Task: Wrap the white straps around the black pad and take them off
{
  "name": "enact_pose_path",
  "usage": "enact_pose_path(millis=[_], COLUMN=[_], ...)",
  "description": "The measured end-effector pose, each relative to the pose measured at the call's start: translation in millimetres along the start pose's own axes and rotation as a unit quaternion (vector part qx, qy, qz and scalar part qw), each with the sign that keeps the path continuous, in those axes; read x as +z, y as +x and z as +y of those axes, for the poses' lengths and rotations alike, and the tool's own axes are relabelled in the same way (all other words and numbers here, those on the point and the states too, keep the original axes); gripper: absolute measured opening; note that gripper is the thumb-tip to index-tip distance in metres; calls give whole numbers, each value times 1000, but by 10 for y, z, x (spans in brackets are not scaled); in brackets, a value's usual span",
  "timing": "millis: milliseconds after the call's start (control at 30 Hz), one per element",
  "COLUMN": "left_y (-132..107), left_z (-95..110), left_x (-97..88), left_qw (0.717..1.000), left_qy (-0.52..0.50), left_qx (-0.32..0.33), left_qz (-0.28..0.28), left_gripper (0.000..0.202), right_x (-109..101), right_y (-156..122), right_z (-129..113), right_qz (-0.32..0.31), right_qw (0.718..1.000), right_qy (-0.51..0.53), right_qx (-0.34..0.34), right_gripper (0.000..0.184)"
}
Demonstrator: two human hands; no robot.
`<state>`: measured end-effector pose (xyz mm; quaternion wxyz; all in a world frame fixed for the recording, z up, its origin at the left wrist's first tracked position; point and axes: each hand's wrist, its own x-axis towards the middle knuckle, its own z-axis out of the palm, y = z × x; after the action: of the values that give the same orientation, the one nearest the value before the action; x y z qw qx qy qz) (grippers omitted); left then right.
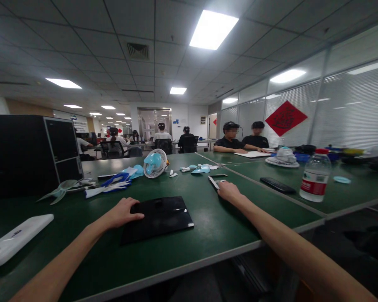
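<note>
A flat black rectangular panel (pixel 164 218) lies on the green table in front of me, with a small white patch at its near right corner. My left hand (pixel 124 212) is at the panel's left end, thumb over its top and fingers curled at the far edge. Farther right, my right hand (pixel 229 191) is closed around a thin, white-edged strip (pixel 213 183), tilted above the table. Its fingertips are partly hidden behind the hand. A small dark flat piece (pixel 220 175) lies just beyond that strip.
Beyond the panel are a fan head with blue blades (pixel 155 163), blue-and-white gloves (pixel 110 184) and loose blue pieces (pixel 201 169). A black computer case (pixel 15 155) and white device (pixel 20 239) stand left. At right are a phone (pixel 276 185) and water bottle (pixel 315 178). Two people sit opposite.
</note>
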<state>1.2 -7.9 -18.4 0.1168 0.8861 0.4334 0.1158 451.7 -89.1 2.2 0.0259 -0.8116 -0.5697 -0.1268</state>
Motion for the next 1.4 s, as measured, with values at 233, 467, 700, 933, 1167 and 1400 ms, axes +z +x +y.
enact_pose_path(millis=[233,467,700,933,1167,1400], left_y=[16,-14,35,7,-108,-173], left_z=[-6,33,6,-7,123,280], left_x=[4,-11,-125,-393,-402,-406], left_qw=[1000,1000,992,933,902,935], left_qy=[-6,-2,-25,-201,-385,-315], left_qx=[-2,-15,4,-28,7,-16], left_qz=[6,7,123,298,195,165], left_gripper=[78,80,64,59,62,43], right_x=[-93,-406,-695,-820,-733,-675], right_y=[-29,-134,-254,-324,-329,-392], right_z=[15,68,-144,-680,-1090,-1246], right_qz=[7,109,273,21,-177,-215], right_qw=[1000,993,935,773,692,681], right_qy=[2,8,222,619,681,682], right_qx=[12,36,-42,-139,-161,-161], right_gripper=[27,29,27,23,21,19])
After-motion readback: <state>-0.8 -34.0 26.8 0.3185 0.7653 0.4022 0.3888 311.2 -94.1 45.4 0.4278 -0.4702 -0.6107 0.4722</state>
